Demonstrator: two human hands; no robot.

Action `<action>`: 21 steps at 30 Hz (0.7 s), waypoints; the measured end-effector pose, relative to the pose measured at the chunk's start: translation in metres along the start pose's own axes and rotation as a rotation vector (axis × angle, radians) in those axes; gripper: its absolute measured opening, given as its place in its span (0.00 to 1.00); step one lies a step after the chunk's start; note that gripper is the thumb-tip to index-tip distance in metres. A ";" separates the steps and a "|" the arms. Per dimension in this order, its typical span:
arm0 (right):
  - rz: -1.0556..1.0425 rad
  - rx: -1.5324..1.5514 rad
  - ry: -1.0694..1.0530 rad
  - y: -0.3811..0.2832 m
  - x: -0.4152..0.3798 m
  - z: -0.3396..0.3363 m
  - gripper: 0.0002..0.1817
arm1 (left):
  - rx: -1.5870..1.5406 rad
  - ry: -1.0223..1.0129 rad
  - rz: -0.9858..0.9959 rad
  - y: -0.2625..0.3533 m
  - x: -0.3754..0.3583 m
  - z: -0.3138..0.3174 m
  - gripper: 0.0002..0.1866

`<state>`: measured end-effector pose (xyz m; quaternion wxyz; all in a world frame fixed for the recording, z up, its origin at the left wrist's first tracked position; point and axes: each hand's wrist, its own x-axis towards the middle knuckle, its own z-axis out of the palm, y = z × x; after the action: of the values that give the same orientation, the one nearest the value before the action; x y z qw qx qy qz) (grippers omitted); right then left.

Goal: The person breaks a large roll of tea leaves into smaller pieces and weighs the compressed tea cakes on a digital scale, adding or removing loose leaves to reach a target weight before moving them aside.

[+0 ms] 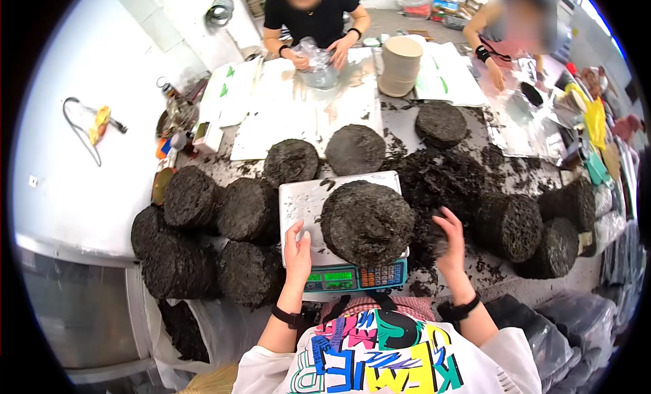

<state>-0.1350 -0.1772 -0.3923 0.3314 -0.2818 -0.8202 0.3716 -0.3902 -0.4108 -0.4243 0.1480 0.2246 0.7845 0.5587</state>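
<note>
A dark, round pressed cake [367, 223] lies on the metal plate of a digital scale [295, 199], whose green display and keypad face me. My left hand [297, 248] is at the plate's left edge, fingers apart, holding nothing and not touching the cake. To the right of the cake, my right hand [449, 241] hovers beside loose dark material [434, 180], its fingers spread and slightly blurred. Two more round cakes, one [355, 150] and another [291, 162], stand just behind the scale.
Several dark cakes are stacked at left [190, 197] and right [508, 224]. Across the table, a co-worker [312, 17] handles a clear plastic bag [317, 65] near a stack of pale discs [400, 65]. Another person [519, 24] works at back right. Plastic bags [536, 326] lie at lower right.
</note>
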 end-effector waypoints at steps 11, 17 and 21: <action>0.461 0.603 0.085 0.002 -0.026 0.069 0.39 | 0.230 -0.128 0.061 0.035 0.004 0.092 0.35; 0.764 0.466 0.527 0.015 0.057 0.034 0.36 | 0.061 -0.234 0.051 0.071 0.024 0.179 0.35; 0.777 0.844 0.688 0.083 0.113 -0.015 0.33 | -0.196 -0.487 0.055 0.117 0.083 0.212 0.36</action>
<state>-0.1759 -0.0432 -0.4130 0.4979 -0.5055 -0.2911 0.6418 -0.3364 -0.1642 -0.3826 0.3382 0.3582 0.6615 0.5655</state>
